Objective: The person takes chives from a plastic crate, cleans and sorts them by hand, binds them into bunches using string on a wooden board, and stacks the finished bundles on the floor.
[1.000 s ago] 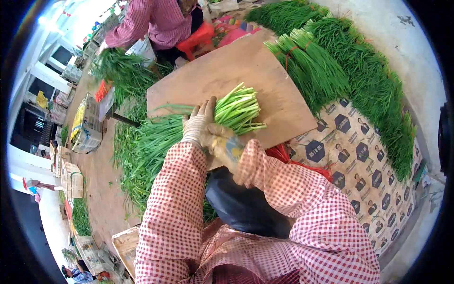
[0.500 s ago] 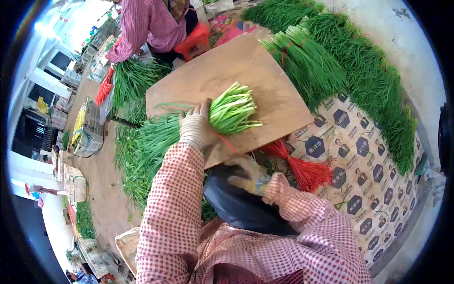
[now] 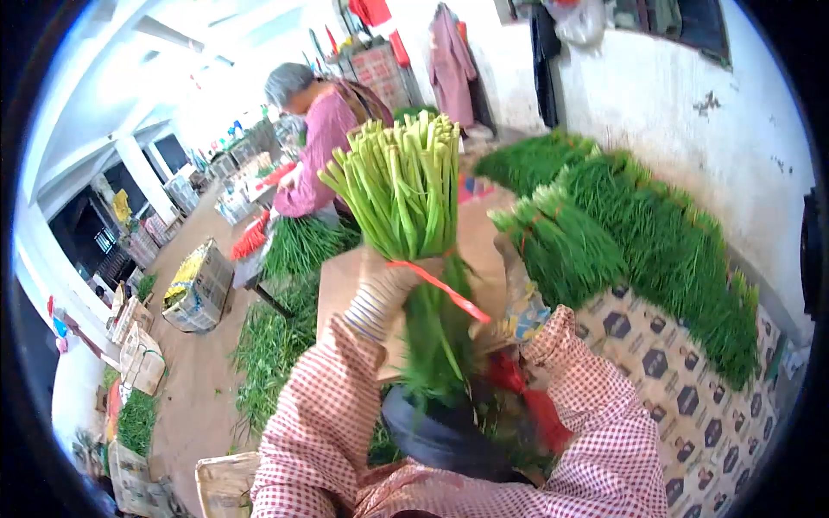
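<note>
My left hand, in a pale glove, is wrapped round a bunch of green stalks that stands upright, pale cut ends up and leaves hanging down. A red tie runs across the bunch just below the pale stalks, and its loose end points toward my right hand. My right hand, in a patterned glove, is at the right beside the board; its fingers are blurred and partly out of sight. Under the bunch is a brown board.
A person works at the back left with greens and red ties. Tied bunches lie right of the board, beside a long row of greens. Red ties hang below the board. A wrapped crate stands left.
The bunch has been raised off the board and turned upright in my left hand. My right hand has moved up from the lap to the board's right side. The view has tilted up.
</note>
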`<state>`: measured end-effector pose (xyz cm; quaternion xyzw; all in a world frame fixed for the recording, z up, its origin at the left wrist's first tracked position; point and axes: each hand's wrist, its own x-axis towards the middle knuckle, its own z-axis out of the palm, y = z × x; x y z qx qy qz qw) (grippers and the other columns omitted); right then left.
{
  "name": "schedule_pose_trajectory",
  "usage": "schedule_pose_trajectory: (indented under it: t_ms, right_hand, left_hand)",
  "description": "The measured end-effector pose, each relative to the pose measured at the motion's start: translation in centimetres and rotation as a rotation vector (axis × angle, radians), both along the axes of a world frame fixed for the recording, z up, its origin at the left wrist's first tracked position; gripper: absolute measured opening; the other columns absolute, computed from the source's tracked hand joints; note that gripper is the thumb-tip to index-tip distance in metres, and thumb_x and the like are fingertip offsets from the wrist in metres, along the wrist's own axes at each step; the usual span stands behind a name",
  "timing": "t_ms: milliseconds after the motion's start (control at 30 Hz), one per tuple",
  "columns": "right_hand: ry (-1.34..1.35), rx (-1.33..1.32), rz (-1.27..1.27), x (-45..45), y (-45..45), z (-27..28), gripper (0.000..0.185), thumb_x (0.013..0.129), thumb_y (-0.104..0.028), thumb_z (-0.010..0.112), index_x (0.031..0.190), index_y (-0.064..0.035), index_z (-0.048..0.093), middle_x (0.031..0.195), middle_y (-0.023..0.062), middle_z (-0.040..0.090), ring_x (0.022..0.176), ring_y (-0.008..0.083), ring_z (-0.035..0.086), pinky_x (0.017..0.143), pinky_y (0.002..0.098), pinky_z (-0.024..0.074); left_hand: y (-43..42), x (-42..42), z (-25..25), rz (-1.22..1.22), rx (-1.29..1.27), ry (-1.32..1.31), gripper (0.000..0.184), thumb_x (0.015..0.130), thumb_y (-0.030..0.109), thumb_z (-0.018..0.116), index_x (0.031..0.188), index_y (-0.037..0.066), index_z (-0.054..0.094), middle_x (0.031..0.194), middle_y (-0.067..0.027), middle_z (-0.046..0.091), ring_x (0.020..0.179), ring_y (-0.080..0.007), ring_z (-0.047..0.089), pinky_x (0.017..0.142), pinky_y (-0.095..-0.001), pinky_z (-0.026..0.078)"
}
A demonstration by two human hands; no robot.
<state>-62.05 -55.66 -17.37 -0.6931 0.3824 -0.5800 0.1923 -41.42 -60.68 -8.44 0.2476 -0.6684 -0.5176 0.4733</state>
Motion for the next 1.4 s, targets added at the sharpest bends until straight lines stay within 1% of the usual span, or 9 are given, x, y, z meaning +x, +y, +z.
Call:
schedule_pose_trajectory:
  t_ms: [133,267,400,467,533,600,733,1067,1400]
  right_hand:
    - [-0.419,0.163,0.436,1.0,0.6,1.0,0.099,0.069,-0.043,0.079,0.143,-0.0053,0.026,0.135,0.0172,0.045,0.125,0.0258,0.046,0.108,0.0385,0.0346]
    - [-0.725,0.539,0.817,-4.3,5.3,-0.9,0.088,0.075,-0.02,0.077,0.143,-0.0051,0.024,0.133,0.0106,0.048,0.121,0.0184,0.049,0.105,0.0358,0.0402]
    - [-0.575,0.909,0.643,-7.8,7.0,-5.2,0.092,0.068,-0.022,0.081,0.142,-0.0053,0.029,0.136,0.0102,0.046,0.123,0.0193,0.047,0.104,0.0364,0.0399]
    - [0.107,0.498,0.494,-8.6,11.0,-3.2,0.097,0.065,-0.026,0.081,0.143,-0.0052,0.027,0.138,0.011,0.045,0.124,0.022,0.047,0.106,0.0367,0.036]
    - [0.095,0.603,0.38,-8.7,12.6,-5.6,0.104,0.065,-0.038,0.079,0.145,0.0,0.024,0.14,0.0122,0.043,0.127,0.0213,0.042,0.108,0.0351,0.0314]
    - [-0.021,0.581,0.574,-7.9,13.6,-8.1,0.1,0.065,-0.025,0.08,0.144,-0.0027,0.024,0.141,0.0122,0.042,0.126,0.0217,0.044,0.107,0.0365,0.0334]
    - [0.026,0.637,0.601,-6.5,17.0,-7.8,0.1,0.066,-0.025,0.079,0.145,-0.0026,0.021,0.143,0.0138,0.039,0.128,0.0221,0.042,0.107,0.0364,0.0334]
    - [-0.329,0.981,0.639,-4.7,24.9,-11.8,0.116,0.066,-0.029,0.083,0.148,-0.0029,0.006,0.149,0.0163,0.027,0.137,0.0239,0.028,0.112,0.041,0.024]
    - [-0.193,1.117,-0.204,-12.5,30.5,-15.4,0.091,0.07,-0.017,0.078,0.143,-0.0028,0.024,0.134,0.0166,0.048,0.12,0.0277,0.047,0.103,0.0391,0.0378]
  left_hand:
    - [5.5,-4.1,-0.3,-0.069,0.413,0.295,0.054,0.075,0.008,0.067,0.127,0.002,0.052,0.12,-0.0088,0.059,0.112,-0.0212,0.055,0.099,-0.0353,0.042]
    - [7.4,-4.0,-3.0,-0.085,0.053,0.139,0.097,0.062,0.011,0.079,0.144,0.006,0.027,0.139,-0.01,0.043,0.129,-0.0257,0.04,0.107,-0.0373,0.034]
    - [5.8,-1.7,-3.4,0.181,-0.108,0.17,0.117,0.057,0.015,0.087,0.147,0.004,0.014,0.149,-0.0161,0.024,0.136,-0.0268,0.03,0.112,-0.04,0.027]
    - [4.5,-1.9,-3.9,0.221,-0.508,-0.183,0.118,0.055,0.018,0.088,0.147,0.006,0.016,0.152,-0.0165,0.015,0.138,-0.0274,0.026,0.11,-0.042,0.029]
    - [5.3,-1.6,-4.8,0.108,-0.28,-0.396,0.097,0.059,0.016,0.085,0.141,0.005,0.034,0.138,-0.0158,0.038,0.127,-0.0231,0.039,0.102,-0.0381,0.036]
    - [6.5,-1.5,-5.7,0.069,-0.141,-0.419,0.069,0.068,0.013,0.077,0.13,0.002,0.049,0.112,-0.0134,0.061,0.103,-0.0191,0.059,0.088,-0.0325,0.047]
    - [6.4,-1.7,-9.3,0.246,-0.063,-0.372,0.015,0.079,0.003,0.058,0.092,-0.001,0.064,0.069,-0.0029,0.059,0.066,-0.01,0.055,0.062,-0.0257,0.047]
    - [5.3,-0.5,-10.9,0.133,0.038,-0.547,0.012,0.084,0.001,0.053,0.091,0.0,0.062,0.071,-0.0017,0.058,0.067,-0.0104,0.054,0.064,-0.0257,0.046]
    - [-0.4,-5.8,-11.4,0.296,0.402,-0.246,0.011,0.09,0.021,0.058,0.093,0.011,0.06,0.071,-0.003,0.056,0.048,-0.0116,0.048,0.04,-0.0265,0.039]
